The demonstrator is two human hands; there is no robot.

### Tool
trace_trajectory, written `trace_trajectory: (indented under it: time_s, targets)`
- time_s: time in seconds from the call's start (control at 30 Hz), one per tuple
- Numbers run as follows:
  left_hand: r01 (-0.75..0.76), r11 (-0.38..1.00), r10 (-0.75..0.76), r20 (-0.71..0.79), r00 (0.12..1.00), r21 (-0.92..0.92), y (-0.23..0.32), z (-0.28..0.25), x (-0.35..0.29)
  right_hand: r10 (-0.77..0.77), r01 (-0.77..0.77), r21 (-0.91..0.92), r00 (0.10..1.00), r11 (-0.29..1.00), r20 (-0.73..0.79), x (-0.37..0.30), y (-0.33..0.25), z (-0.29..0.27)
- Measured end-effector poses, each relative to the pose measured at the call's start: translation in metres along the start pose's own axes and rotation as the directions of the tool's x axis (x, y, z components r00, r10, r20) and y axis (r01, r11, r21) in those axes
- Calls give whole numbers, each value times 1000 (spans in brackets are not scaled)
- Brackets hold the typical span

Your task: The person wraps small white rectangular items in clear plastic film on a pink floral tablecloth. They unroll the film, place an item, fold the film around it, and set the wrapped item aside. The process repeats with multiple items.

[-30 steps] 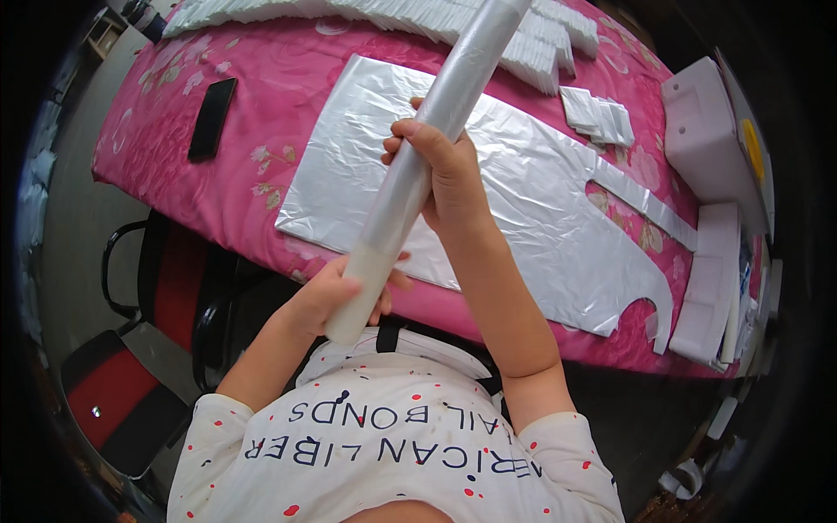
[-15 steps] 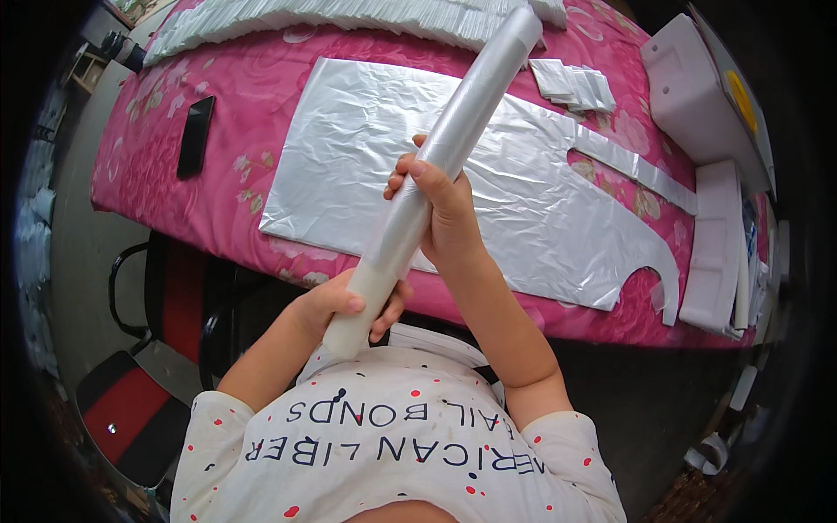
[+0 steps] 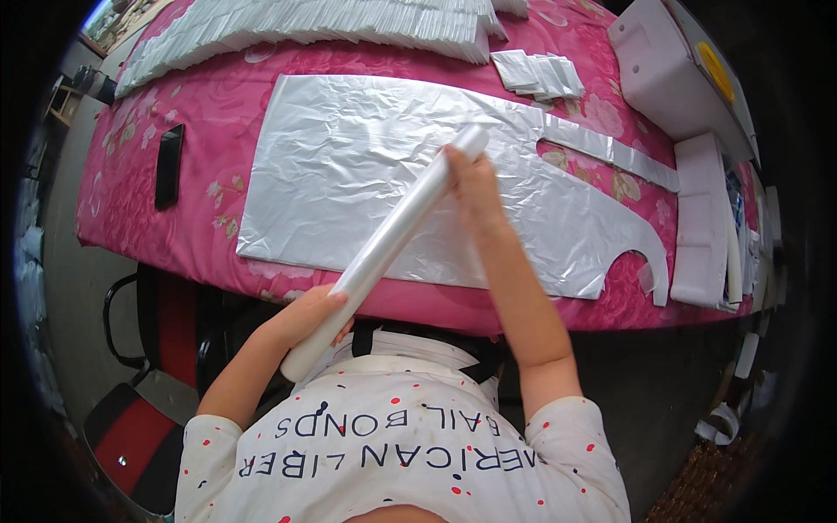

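Note:
A long roll of clear plastic film (image 3: pixel 397 228) slants across my front, its near end close to my shirt and its far end over the table. My left hand (image 3: pixel 312 315) is closed round the lower part of the roll. Close to the far end, my right hand (image 3: pixel 473 185) grips it, with the fingers partly hidden. Beneath the roll a silvery plastic sheet (image 3: pixel 336 131) lies flat, wrinkled and cut like an apron, with a strap and curved cutouts at its right side.
A pink flowered cloth (image 3: pixel 122 200) covers the table. On it lie a black phone (image 3: pixel 170 167), a small pile of folded plastic packets (image 3: pixel 538 77) and a long row of folded packets (image 3: pixel 305 24). White foam boxes (image 3: pixel 702 218) stand at right. A red and black chair (image 3: pixel 139 436) is at left.
The far end of the roll has come down and nearer, and its near end has shifted left. My right hand has slid up toward the far end. My left hand has moved slightly left.

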State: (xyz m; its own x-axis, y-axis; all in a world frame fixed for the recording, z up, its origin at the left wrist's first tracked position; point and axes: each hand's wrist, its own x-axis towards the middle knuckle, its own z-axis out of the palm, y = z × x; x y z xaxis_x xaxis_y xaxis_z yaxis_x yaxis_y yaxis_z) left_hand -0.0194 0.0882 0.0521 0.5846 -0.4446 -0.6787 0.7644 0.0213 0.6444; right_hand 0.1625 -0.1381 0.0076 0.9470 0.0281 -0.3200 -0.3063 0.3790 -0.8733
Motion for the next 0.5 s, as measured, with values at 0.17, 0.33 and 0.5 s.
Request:
trace_trajectory:
  time_s: [0.17,0.33,0.5]
  targets:
    - [58,997,-58,6,998,-50,-42,-26,-17,-43,43,-381,999,924,8,17,-56,-52]
    - [70,992,-68,19,998,-109,-47,-26,-20,54,46,-524,983,850,174,15,-56,-53]
    - [79,989,-77,15,997,-122,-44,-25,-21,147,48,-578,947,815,285,14,-49,-26]
